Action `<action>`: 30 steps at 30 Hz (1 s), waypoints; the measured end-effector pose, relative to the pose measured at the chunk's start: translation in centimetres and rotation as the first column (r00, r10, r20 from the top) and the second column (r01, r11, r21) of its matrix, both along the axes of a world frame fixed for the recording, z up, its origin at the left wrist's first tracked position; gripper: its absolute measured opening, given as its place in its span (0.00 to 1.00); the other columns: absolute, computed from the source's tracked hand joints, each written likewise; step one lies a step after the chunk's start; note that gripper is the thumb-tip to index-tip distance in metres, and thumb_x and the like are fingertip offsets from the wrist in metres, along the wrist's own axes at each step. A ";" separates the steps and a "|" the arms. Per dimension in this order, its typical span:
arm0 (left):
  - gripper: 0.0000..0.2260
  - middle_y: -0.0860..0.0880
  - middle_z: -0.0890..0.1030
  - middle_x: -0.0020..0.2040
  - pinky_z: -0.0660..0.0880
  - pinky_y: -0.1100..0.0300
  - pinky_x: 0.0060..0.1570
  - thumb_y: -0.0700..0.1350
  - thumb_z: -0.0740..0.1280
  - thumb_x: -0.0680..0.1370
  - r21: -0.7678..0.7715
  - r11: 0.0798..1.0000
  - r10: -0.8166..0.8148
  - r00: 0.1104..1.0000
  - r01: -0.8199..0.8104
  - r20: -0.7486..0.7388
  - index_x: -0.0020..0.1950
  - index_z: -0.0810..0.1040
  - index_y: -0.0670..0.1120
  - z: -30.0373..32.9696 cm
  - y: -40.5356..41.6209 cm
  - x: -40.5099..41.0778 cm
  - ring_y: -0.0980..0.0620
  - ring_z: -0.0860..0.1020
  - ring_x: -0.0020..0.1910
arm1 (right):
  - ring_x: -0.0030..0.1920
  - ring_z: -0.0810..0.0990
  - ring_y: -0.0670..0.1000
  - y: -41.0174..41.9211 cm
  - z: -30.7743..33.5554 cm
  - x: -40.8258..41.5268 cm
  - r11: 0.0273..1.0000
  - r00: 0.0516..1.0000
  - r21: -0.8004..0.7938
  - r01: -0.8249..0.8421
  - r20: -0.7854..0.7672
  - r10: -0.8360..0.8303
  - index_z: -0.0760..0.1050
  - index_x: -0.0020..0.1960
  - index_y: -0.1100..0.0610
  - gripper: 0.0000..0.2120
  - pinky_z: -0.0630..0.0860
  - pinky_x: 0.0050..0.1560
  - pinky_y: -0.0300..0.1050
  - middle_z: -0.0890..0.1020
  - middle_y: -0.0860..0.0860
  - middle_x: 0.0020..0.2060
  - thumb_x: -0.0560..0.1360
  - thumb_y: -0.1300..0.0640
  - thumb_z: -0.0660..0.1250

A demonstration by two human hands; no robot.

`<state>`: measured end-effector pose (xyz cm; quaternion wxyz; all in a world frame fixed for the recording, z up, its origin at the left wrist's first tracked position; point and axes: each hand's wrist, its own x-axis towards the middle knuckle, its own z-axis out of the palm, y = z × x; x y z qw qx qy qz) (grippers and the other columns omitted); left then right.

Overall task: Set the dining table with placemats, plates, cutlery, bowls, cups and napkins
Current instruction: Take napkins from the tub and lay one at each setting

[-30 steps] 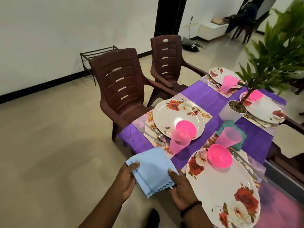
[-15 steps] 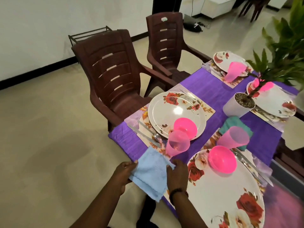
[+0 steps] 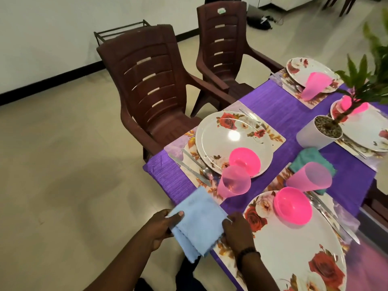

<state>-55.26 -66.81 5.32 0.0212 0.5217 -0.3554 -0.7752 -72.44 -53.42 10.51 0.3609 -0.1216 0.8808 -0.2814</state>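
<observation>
**Purple-clothed table, napkin at the near corner**

Purple tablecloth (image 3: pixel 279 114) covers the dining table; two brown plastic chairs (image 3: pixel 151 85) stand along its left side on a pale tiled floor.

Left hand (image 3: pixel 160 228): fingers curled, thumb on top, pinching the left edge of a folded light-blue napkin (image 3: pixel 195 221). Right hand (image 3: pixel 237 229): fingers curled round the napkin's right edge, a dark bead bracelet (image 3: pixel 248 252) at the wrist. Napkin sits at the table's near corner, its far part over the cloth, its lower folds hanging past the edge.

Just beyond the napkin: pink cup (image 3: pixel 234 183) on a floral placemat (image 3: pixel 277 137), beside a knife (image 3: pixel 189 169) and a spoon (image 3: pixel 201 166). Floral plate (image 3: pixel 222 139) carries an upturned pink bowl (image 3: pixel 244 159). Nearer plate (image 3: pixel 294 248) to the right holds another pink bowl (image 3: pixel 294 205). Teal napkin (image 3: pixel 308 158) lies under a second cup (image 3: pixel 310 179). Potted plant (image 3: pixel 319 131) mid-table.
</observation>
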 end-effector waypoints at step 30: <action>0.33 0.43 0.69 0.75 0.68 0.42 0.68 0.62 0.65 0.74 -0.660 -0.482 -0.187 0.668 0.576 0.720 0.74 0.64 0.47 -1.4 0.3 -4.8 0.40 0.69 0.72 | 0.72 0.63 0.58 -0.3 -6.0 4.3 0.889 0.659 0.039 -0.457 -0.657 0.367 0.58 0.74 0.55 0.28 0.64 0.70 0.56 0.66 0.58 0.73 0.81 0.39 0.46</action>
